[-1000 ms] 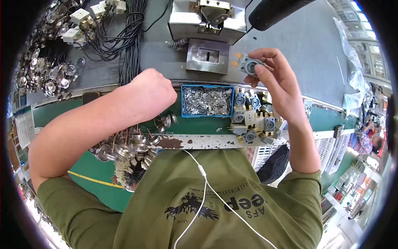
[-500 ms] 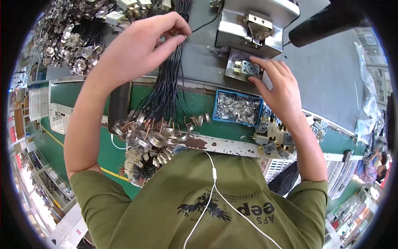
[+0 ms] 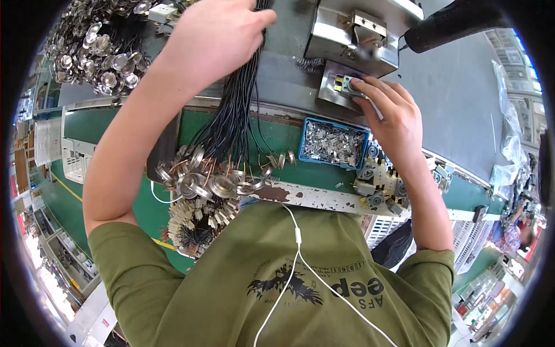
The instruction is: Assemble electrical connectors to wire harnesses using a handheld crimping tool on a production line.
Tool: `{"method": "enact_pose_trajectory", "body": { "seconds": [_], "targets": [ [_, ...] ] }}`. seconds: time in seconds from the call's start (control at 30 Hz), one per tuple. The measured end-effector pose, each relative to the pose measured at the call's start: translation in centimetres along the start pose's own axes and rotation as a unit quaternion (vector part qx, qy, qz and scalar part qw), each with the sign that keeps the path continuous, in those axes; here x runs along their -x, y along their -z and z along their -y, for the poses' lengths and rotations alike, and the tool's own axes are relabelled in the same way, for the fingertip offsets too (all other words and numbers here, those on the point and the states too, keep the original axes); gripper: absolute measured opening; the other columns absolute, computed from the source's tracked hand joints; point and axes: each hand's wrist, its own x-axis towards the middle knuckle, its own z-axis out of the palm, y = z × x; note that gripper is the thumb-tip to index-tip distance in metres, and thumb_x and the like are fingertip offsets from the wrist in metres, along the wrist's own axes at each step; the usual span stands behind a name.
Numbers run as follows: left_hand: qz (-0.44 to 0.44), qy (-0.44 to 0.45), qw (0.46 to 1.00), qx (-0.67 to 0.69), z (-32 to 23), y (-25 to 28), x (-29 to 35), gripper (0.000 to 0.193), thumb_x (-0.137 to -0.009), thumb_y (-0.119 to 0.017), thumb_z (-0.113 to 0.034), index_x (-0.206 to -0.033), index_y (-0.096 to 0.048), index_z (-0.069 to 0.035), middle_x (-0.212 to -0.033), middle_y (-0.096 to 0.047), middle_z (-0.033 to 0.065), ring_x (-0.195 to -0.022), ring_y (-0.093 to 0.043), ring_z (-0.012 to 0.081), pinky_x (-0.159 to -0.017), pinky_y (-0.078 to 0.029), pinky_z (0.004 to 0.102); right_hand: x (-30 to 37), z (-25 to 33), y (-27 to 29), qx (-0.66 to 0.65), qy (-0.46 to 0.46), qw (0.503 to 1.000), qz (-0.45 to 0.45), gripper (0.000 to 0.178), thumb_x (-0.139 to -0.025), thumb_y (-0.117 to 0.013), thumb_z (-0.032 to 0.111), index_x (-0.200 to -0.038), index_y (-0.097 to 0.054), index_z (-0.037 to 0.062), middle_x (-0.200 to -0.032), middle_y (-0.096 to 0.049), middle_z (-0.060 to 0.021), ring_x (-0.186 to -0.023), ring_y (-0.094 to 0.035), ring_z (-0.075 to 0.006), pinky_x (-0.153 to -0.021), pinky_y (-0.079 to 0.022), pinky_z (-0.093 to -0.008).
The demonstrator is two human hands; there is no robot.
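Hands: left point(image 3: 217, 34) on black wires point(image 3: 234, 115)

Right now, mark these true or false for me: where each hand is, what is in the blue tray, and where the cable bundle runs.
1. The left hand grips the bundle of black cables. True.
2. The right hand rests in the blue tray. False: its fingertips press on the metal fixture behind the tray.
3. The blue tray holds small metal parts. True.
4. The cables end in plastic plugs at the bench edge. False: they end in round metal discs.
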Motion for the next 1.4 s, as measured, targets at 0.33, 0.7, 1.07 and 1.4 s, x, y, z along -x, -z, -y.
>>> {"method": "enact_pose_trajectory", "body": {
  "seconds": [0.33, 0.7, 1.07, 1.4],
  "targets": [
    [0.031, 0.093, 0.995, 0.017, 1.4, -0.8, 1.1, 0.029, -0.096, -0.056, -0.017, -0.123, -0.067, -0.013, -0.100, -0.069, 0.0119, -0.094, -0.069, 0.0325, -0.082, -0.056, 0.0435, -2.5, 8.9, -3.5, -0.447, -0.185, 0.837, 0.258, 0.027, -0.102, -0.065, 0.021, -0.117, -0.066, -0.0013, -0.082, -0.074, -0.0101, -0.064, -0.066, -0.0120, -0.062, -0.053, -0.0308],
    [0.034, 0.113, 0.991, 0.068, 1.9, -0.1, 1.2, 0.026, -0.095, -0.055, -0.021, -0.114, -0.071, -0.012, -0.096, -0.073, 0.0136, -0.091, -0.072, 0.0319, -0.081, -0.059, 0.0452, -4.0, 9.6, -2.1, -0.721, -0.403, 0.488, 0.284, 0.014, -0.103, -0.060, 0.016, -0.110, -0.051, 0.0072, -0.083, -0.066, -0.0075, -0.069, -0.065, -0.0147, -0.064, -0.052, -0.0275],
    [-0.006, 0.111, 0.994, -0.006, 1.4, -0.8, 0.5, 0.022, -0.087, -0.063, -0.018, -0.105, -0.069, -0.006, -0.080, -0.071, 0.0108, -0.075, -0.073, 0.0289, -0.065, -0.059, 0.0423, -3.9, 4.8, 4.5, -0.247, -0.139, 0.912, 0.296, 0.042, -0.099, -0.057, 0.009, -0.139, -0.048, -0.0013, -0.066, -0.063, -0.0099, -0.062, -0.064, -0.0179, -0.065, -0.051, -0.0349],
    [0.022, 0.034, 0.988, -0.152, 1.8, 3.8, -0.7, 0.013, -0.088, -0.060, -0.014, -0.088, -0.072, -0.008, -0.076, -0.072, 0.0115, -0.082, -0.074, 0.0288, -0.069, -0.059, 0.0436, -2.6, 3.4, 2.2, -0.498, -0.284, 0.736, 0.359, 0.029, -0.102, -0.053, 0.007, -0.131, -0.053, 0.0008, -0.084, -0.070, -0.0072, -0.076, -0.067, -0.0132, -0.071, -0.054, -0.0296]
  ]
}}
